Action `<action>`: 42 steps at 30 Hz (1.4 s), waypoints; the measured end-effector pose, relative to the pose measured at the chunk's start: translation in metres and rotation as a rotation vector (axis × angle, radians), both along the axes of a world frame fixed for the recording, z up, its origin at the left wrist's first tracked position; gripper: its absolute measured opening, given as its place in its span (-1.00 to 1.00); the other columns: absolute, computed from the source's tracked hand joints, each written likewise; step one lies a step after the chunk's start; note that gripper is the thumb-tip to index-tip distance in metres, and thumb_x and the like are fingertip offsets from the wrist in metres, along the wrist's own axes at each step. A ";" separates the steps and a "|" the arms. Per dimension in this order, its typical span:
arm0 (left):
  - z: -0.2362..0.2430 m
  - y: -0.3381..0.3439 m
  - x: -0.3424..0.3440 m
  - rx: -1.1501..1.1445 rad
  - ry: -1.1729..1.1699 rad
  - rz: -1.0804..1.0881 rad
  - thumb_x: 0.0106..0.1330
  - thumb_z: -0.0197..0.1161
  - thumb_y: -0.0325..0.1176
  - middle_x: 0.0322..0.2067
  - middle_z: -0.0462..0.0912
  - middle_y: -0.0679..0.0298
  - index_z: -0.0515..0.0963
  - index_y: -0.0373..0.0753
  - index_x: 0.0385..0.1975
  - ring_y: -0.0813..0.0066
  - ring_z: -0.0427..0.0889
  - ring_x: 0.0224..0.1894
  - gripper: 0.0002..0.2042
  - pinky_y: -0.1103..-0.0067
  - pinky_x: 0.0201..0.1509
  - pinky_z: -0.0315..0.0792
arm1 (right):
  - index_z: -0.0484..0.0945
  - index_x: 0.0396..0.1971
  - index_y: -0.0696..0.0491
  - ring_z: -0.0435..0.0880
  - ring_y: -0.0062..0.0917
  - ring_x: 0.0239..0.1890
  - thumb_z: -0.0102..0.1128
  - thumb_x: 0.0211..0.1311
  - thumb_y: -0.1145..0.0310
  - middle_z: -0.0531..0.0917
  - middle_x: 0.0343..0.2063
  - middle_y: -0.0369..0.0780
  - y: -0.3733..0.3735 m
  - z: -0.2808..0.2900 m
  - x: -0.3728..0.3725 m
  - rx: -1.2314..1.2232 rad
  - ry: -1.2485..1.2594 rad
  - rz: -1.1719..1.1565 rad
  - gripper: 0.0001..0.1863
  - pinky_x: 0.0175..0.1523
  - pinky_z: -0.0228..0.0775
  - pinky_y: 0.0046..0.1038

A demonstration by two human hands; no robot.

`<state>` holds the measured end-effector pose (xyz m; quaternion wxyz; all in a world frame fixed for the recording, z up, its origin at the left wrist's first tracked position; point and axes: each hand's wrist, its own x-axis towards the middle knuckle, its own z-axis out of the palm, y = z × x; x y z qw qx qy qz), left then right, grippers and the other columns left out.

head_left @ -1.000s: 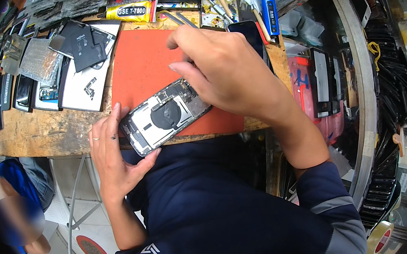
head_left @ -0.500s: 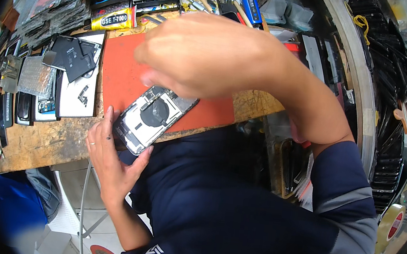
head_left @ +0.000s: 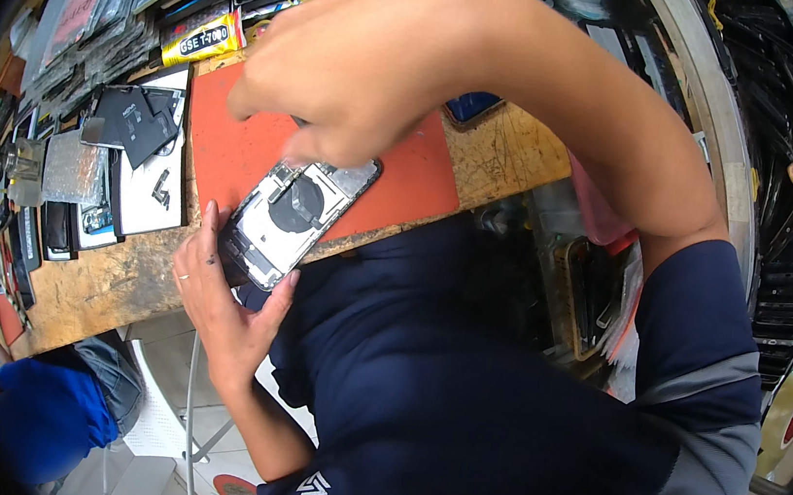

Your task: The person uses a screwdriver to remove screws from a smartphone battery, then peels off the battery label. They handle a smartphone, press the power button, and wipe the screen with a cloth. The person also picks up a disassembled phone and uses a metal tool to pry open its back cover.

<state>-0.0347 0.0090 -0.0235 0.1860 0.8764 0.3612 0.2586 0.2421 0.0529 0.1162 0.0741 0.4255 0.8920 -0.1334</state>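
Note:
An opened smartphone (head_left: 299,205) lies tilted at the front edge of a red work mat (head_left: 413,186), its white inner frame and round black coil showing. My left hand (head_left: 225,311) holds its lower end, fingers along one side and thumb on the other. Over the phone's upper end is my right hand (head_left: 343,70), with its fingers closed in a pinch. A small dark bit shows by those fingertips, but I cannot make out what they hold. Part of the phone's upper end is hidden under that hand.
Left of the mat, black batteries (head_left: 143,126) lie on a white panel (head_left: 143,194). A yellow glue tube (head_left: 205,38) and stacked sleeved parts (head_left: 81,11) sit behind. A dark blue phone (head_left: 473,108) rests beneath my right forearm. A tape roll (head_left: 790,419) stands far right.
The view has shifted somewhat. My right hand stays pinched above the phone's upper end, and more of the coil and frame now shows. My left hand keeps its hold on the phone.

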 end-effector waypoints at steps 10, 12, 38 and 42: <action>-0.003 -0.001 -0.002 -0.013 -0.033 0.002 0.00 0.61 -0.18 0.18 0.55 -0.01 0.28 -0.35 0.44 0.02 0.44 0.21 -0.04 0.22 0.36 0.25 | 0.69 -0.16 0.22 0.68 -0.12 -0.28 0.07 0.17 0.44 0.72 -0.30 0.01 0.001 0.013 -0.002 -0.061 -0.205 -0.141 -0.69 -0.19 0.51 -0.07; -0.004 -0.002 0.000 -0.030 -0.049 0.014 0.00 0.61 -0.19 0.20 0.55 0.01 0.30 -0.34 0.43 0.04 0.44 0.22 -0.06 0.24 0.35 0.26 | 0.69 -0.27 0.26 0.68 -0.11 -0.32 0.08 0.17 0.43 0.72 -0.36 0.01 -0.001 -0.021 0.012 0.115 0.082 -0.083 -0.73 -0.24 0.51 -0.04; 0.030 0.043 0.078 0.095 0.028 0.116 0.36 0.36 -0.46 -0.34 0.68 0.10 0.63 -0.33 -0.30 0.22 0.64 -0.28 -0.92 0.40 -0.17 0.50 | 0.60 -0.14 0.28 0.70 0.02 -0.02 0.17 0.01 0.58 0.72 -0.22 0.11 -0.013 -0.041 0.036 0.351 0.692 -0.254 -0.66 0.07 0.51 -0.09; 0.030 0.033 0.045 -0.057 -0.128 0.280 0.55 0.20 -0.33 -0.45 0.52 0.22 0.53 -0.37 -0.33 0.43 0.40 -0.43 -0.76 0.50 -0.30 0.35 | 0.54 -0.13 0.27 0.73 -0.02 -0.18 0.24 0.06 0.65 0.69 -0.38 0.08 -0.014 -0.077 0.037 0.392 0.678 -0.257 -0.69 -0.16 0.57 -0.16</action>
